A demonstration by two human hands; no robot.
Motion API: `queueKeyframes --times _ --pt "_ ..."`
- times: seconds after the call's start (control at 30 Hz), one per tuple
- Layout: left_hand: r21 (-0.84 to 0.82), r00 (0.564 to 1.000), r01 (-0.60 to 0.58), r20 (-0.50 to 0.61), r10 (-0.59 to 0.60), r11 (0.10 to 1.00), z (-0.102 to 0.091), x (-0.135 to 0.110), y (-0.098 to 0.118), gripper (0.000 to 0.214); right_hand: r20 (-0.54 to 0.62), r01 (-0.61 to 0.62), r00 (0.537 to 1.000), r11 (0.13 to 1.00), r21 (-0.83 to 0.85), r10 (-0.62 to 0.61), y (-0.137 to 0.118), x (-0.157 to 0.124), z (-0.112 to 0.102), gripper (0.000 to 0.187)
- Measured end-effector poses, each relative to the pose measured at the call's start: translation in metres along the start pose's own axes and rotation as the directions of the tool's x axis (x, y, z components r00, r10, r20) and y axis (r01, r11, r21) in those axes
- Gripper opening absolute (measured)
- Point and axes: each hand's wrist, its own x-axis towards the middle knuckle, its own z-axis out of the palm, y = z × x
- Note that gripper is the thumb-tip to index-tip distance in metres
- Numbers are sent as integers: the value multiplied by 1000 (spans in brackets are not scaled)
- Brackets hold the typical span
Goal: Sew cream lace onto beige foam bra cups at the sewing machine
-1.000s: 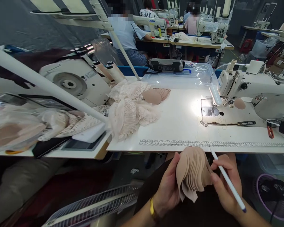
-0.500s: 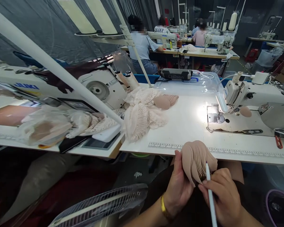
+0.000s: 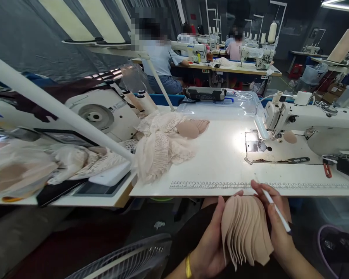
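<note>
A fanned stack of beige bra pads (image 3: 246, 228) is held below the table's front edge, above my lap. My left hand (image 3: 211, 240) wraps the stack's left side, thumb up along it; a yellow band circles that wrist. Against the right side of the stack lies my right hand (image 3: 279, 228), which also has a white marker pen (image 3: 276, 209) between thumb and fingers. The pen slants, its dark end toward the lower right. More beige pads (image 3: 189, 129) lie on the table beside crumpled cream lace fabric (image 3: 155, 155).
A sewing machine (image 3: 287, 116) with a lit lamp stands at the right of the white table (image 3: 212, 162). A printed ruler (image 3: 209, 185) runs along its front edge. Another machine (image 3: 99, 116) and a slanted white pole (image 3: 61, 108) are at left. A fan guard (image 3: 133, 259) is below.
The stack has moved lower and is fanned wider. My right hand has shifted from marking height at the front to the stack's right side, the pen turned. The view has swung slightly right.
</note>
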Motion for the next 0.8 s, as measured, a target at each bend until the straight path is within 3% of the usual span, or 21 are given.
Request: queueKeyframes --times 0.07,0.13,0.23,0.33,0.53,0.67,0.8 --pt "1 996 83 5 -83 997 -6 1 -4 46 58 -114 993 980 161 106 5 -6 5 42" --pt "5 997 83 2 -83 997 -12 1 -8 38 5 -98 995 970 222 99 10 -13 12 39" --pt "12 999 39 -7 -39 999 -16 2 -8 30 -103 -15 994 989 144 30 13 -17 20 35" --pt "8 998 61 11 -61 998 -16 0 -4 33 -106 62 993 997 45 -56 11 -13 22 35" --pt "29 968 -53 246 44 998 -25 -2 11 46 -210 169 961 983 -75 -182 7 0 -4 21" --pt "71 902 -171 414 127 983 -32 1 19 45 -127 82 989 997 -5 -82 8 -3 -17 15" --pt "58 867 -182 480 132 982 -31 4 21 43 -96 -12 995 993 114 23 8 -1 -17 14"
